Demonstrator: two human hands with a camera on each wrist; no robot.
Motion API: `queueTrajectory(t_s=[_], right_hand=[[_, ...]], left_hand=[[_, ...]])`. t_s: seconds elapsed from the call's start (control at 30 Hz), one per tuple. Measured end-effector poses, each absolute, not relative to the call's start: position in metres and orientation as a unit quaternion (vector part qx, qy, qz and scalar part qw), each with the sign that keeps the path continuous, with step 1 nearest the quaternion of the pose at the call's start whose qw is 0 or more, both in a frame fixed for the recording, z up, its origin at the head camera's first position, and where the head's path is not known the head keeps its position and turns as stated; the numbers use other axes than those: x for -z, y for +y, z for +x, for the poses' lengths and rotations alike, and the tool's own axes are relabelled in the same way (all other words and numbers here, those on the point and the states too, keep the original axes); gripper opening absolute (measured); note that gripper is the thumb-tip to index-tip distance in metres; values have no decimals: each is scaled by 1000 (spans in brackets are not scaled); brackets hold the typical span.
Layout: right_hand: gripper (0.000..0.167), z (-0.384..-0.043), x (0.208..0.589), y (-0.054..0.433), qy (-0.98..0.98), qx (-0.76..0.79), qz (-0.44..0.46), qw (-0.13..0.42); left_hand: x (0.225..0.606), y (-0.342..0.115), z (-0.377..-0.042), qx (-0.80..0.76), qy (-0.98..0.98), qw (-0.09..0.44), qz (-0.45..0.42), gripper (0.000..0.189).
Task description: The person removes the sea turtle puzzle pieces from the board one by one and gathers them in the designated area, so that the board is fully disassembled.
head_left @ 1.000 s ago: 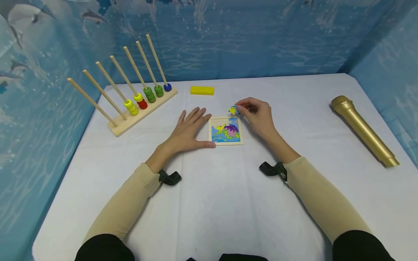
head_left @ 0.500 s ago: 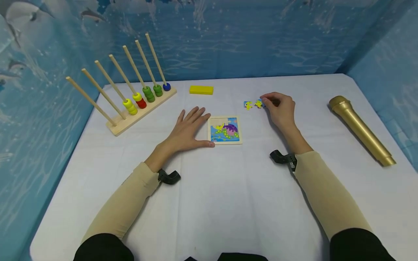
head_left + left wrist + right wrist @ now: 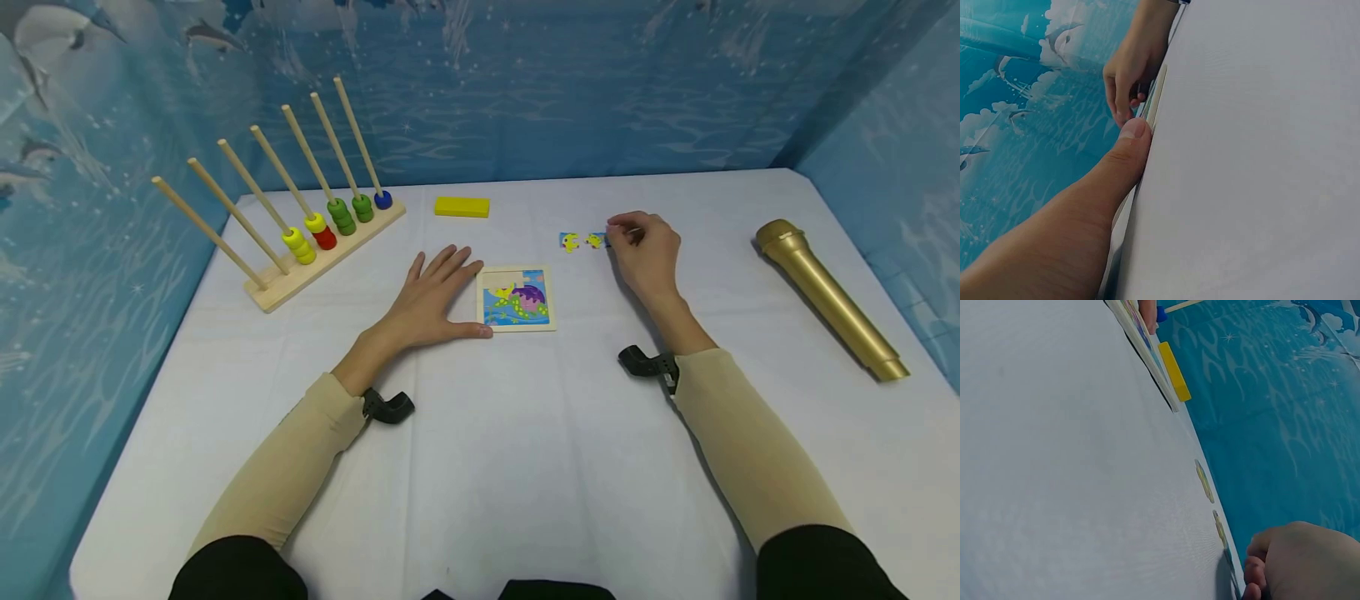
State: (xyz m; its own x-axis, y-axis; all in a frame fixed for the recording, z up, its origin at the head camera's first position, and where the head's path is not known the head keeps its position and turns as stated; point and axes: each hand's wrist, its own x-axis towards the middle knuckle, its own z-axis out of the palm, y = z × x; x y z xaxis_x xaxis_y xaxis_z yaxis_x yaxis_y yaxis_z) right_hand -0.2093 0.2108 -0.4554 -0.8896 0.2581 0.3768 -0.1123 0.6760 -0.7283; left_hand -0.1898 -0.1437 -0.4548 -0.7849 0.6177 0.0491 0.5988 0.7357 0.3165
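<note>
My left hand (image 3: 427,304) lies spread on the table, its thumb and fingertips against the left side of a small framed jigsaw puzzle (image 3: 528,310). The puzzle shows a purple and yellow sea picture, with bare wood along its upper left. Two loose jigsaw pieces, one yellow and blue (image 3: 570,242) and a similar one (image 3: 595,240), lie flat to the upper right of the frame. My right hand (image 3: 645,254) is loosely curled at the right edge of the second piece, holding nothing visible. In the right wrist view its fingertips are partly hidden.
A wooden peg abacus (image 3: 330,250) with coloured beads stands at the back left. A yellow block (image 3: 462,207) lies near the far edge, and a gold microphone-shaped object (image 3: 832,300) at the right. A blue sea-print curtain (image 3: 600,92) hangs behind the white table (image 3: 495,467).
My right hand has carried a jigsaw piece from above the puzzle to the right, laid it beside the other piece and drawn slightly off it. My left hand has stayed put.
</note>
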Motion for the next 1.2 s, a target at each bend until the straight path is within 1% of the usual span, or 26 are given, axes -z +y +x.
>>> queueTrajectory(t_s=[0.13, 0.23, 0.33, 0.57, 0.7, 0.93, 1.2], right_hand=[[23, -206, 457, 209, -871, -418, -20, 259], [22, -201, 458, 204, -865, -430, 2, 260], [22, -193, 459, 193, -870, -432, 23, 238], [18, -171, 457, 160, -882, -436, 79, 161], [16, -165, 456, 148, -892, -417, 111, 131], [25, -169, 456, 146, -904, -387, 148, 109], [30, -171, 452, 146, -910, -372, 167, 80]], left_hand=[[454, -143, -190, -161, 930, 31, 329, 110], [454, -143, -190, -160, 930, 32, 329, 110], [454, -142, -190, -158, 930, 29, 330, 109], [456, -142, -191, -160, 931, 29, 328, 110], [457, -143, -191, -160, 931, 31, 326, 109], [455, -145, -190, -163, 931, 27, 327, 108], [456, -144, -191, -159, 930, 28, 329, 109]])
